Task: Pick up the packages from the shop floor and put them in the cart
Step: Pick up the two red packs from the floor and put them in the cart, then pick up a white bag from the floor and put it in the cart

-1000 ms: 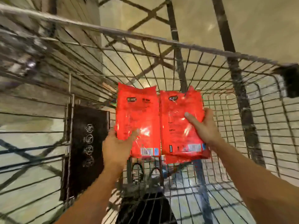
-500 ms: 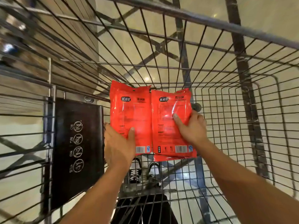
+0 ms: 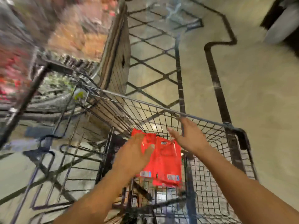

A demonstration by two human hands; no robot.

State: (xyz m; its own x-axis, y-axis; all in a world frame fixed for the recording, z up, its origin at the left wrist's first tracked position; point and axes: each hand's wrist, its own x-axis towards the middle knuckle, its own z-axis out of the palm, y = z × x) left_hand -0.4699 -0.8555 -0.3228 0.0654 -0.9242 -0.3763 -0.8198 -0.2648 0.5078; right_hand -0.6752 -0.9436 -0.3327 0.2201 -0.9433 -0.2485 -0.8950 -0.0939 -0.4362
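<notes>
Two red packages lie side by side inside the wire cart, low in its basket. My left hand hovers over the left package with its fingers spread, blurred by motion; whether it touches the package I cannot tell. My right hand is lifted clear above the right package, fingers apart, holding nothing, just below the cart's far rim.
A second wire cart stands to the left. A wooden shelf end and blurred stocked shelves rise at the upper left. Beige shop floor with dark lines spreads to the right. A dark object sits at the top right.
Both hands held the two packages over the basket before. Now the packages are lower in the cart, the hands have opened and lifted off, and the view has swung upward.
</notes>
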